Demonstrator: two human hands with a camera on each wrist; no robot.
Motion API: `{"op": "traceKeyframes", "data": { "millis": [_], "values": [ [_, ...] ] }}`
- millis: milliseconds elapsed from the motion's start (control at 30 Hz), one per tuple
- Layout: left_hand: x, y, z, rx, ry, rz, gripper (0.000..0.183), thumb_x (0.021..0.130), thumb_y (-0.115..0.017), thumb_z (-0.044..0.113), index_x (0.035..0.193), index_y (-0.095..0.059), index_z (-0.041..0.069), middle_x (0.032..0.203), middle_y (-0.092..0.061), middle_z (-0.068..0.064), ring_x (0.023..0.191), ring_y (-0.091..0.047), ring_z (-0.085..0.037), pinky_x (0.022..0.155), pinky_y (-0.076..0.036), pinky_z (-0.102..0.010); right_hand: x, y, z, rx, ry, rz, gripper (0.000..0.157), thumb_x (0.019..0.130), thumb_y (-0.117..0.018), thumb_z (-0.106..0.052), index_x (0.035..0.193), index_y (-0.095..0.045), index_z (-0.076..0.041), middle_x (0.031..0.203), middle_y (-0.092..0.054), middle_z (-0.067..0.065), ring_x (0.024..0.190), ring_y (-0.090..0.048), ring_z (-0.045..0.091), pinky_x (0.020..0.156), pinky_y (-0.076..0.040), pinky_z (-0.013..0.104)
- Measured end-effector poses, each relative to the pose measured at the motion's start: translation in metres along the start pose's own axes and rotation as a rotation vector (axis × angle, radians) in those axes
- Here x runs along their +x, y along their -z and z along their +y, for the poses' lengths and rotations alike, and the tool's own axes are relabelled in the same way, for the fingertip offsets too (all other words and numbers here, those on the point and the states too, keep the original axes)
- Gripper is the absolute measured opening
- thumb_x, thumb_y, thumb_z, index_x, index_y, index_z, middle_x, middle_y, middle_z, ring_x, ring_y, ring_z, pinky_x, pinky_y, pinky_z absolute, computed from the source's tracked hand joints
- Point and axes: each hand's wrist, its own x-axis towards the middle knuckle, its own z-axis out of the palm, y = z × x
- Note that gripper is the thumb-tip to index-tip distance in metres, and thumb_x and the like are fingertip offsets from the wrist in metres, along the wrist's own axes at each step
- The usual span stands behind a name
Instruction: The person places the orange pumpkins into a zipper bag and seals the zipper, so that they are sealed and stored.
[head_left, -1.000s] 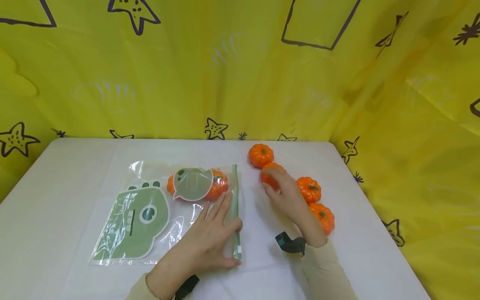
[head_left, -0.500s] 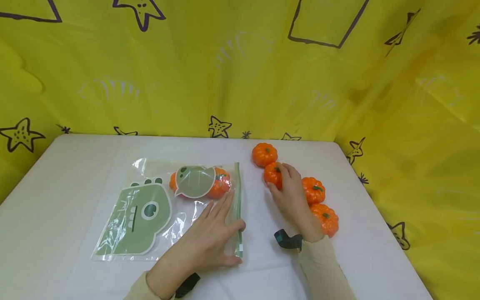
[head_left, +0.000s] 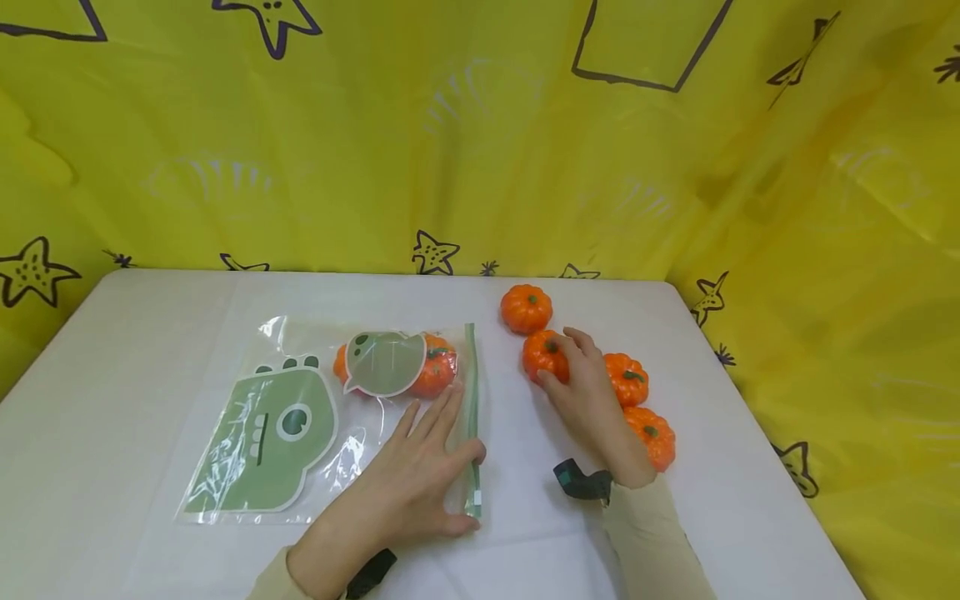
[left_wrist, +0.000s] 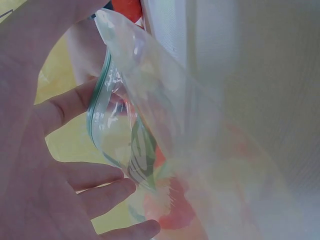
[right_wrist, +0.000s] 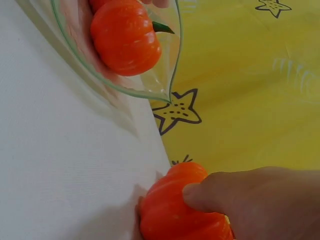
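My right hand [head_left: 592, 408] grips a small orange toy pumpkin [head_left: 542, 356] with thumb and fingers on either side; the thumb lies on its ribbed skin in the right wrist view. To the left, a clear zip bag [head_left: 273, 467] with a green dinosaur print lies on its side. My left hand [head_left: 416, 487] rests on the bag by its green zip edge, fingers stretched out and thumb spread at the near corner. The bag's mouth gapes in the right wrist view, with orange pumpkins [right_wrist: 125, 40] inside, partly covered by the print in the head view.
One pumpkin [head_left: 527, 308] sits just behind the held one. Two more, a nearer pumpkin [head_left: 651, 437] and a middle pumpkin [head_left: 626, 379], stand beside my right wrist. The white table [head_left: 67, 433] ends at a yellow curtain [head_left: 360, 150] at the back and right.
My right hand has come down around the pumpkin, its fingers moving from above it to its right side. The left hand and bag stay in place.
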Motion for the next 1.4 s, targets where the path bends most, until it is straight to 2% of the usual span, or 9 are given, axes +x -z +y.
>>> {"op": "traceKeyframes", "data": {
  "millis": [200,467,667,833,1033,1233,1400],
  "values": [
    [-0.002,0.0,0.0,0.007,0.002,0.0,0.059,0.065,-0.081,0.06,0.107,-0.055,0.027,0.16,-0.025,-0.027,0.149,-0.028,-0.04,0.113,-0.031,-0.064,-0.001,0.002,-0.003,-0.011,0.016,-0.016,0.051,0.093,-0.065,-0.02,0.14,-0.051,-0.005,0.15,-0.04,0.018,0.137,-0.039,0.039,0.112,-0.038,0.057],
    [-0.001,0.0,0.001,0.01,-0.001,0.004,0.061,0.065,-0.081,0.061,0.108,-0.055,0.027,0.159,-0.027,-0.027,0.148,-0.029,-0.041,0.113,-0.032,-0.064,-0.001,0.001,-0.006,0.001,0.054,-0.035,0.045,0.092,-0.067,-0.018,0.132,-0.056,-0.002,0.149,-0.043,0.018,0.136,-0.042,0.038,0.113,-0.038,0.056],
    [-0.002,0.0,0.001,-0.001,-0.001,-0.01,0.06,0.065,-0.081,0.06,0.107,-0.055,0.026,0.159,-0.027,-0.027,0.148,-0.028,-0.041,0.113,-0.032,-0.064,-0.002,-0.001,-0.007,-0.005,0.048,-0.053,0.049,0.09,-0.069,-0.018,0.135,-0.055,-0.003,0.146,-0.043,0.018,0.134,-0.042,0.038,0.112,-0.039,0.057],
    [-0.001,0.001,0.002,0.006,-0.001,-0.023,0.06,0.066,-0.081,0.061,0.107,-0.054,0.026,0.159,-0.026,-0.027,0.149,-0.026,-0.041,0.113,-0.032,-0.064,-0.002,-0.004,-0.011,-0.055,0.055,-0.051,0.055,0.09,-0.071,-0.023,0.139,-0.052,-0.011,0.142,-0.041,0.016,0.129,-0.043,0.037,0.106,-0.045,0.057],
    [-0.002,0.002,0.003,-0.007,0.012,-0.048,0.058,0.067,-0.081,0.059,0.107,-0.055,0.026,0.16,-0.025,-0.026,0.15,-0.025,-0.04,0.114,-0.031,-0.064,-0.003,-0.006,-0.014,-0.125,0.083,-0.03,0.054,0.09,-0.071,-0.025,0.14,-0.054,-0.017,0.136,-0.039,0.018,0.122,-0.043,0.038,0.098,-0.051,0.053],
    [-0.001,0.002,0.004,0.005,0.008,-0.05,0.058,0.067,-0.081,0.059,0.107,-0.055,0.026,0.16,-0.026,-0.026,0.15,-0.025,-0.04,0.113,-0.031,-0.064,-0.005,-0.007,-0.014,-0.147,0.106,-0.011,0.051,0.088,-0.069,-0.022,0.138,-0.057,-0.018,0.133,-0.039,0.018,0.119,-0.041,0.036,0.094,-0.051,0.048],
    [-0.001,0.002,0.003,0.014,0.004,-0.046,0.059,0.066,-0.081,0.06,0.107,-0.055,0.026,0.159,-0.027,-0.026,0.149,-0.026,-0.041,0.113,-0.032,-0.064,-0.004,-0.006,-0.016,-0.163,0.103,-0.026,0.05,0.088,-0.068,-0.024,0.136,-0.058,-0.016,0.14,-0.041,0.018,0.125,-0.04,0.037,0.098,-0.051,0.052]
  ]
}}
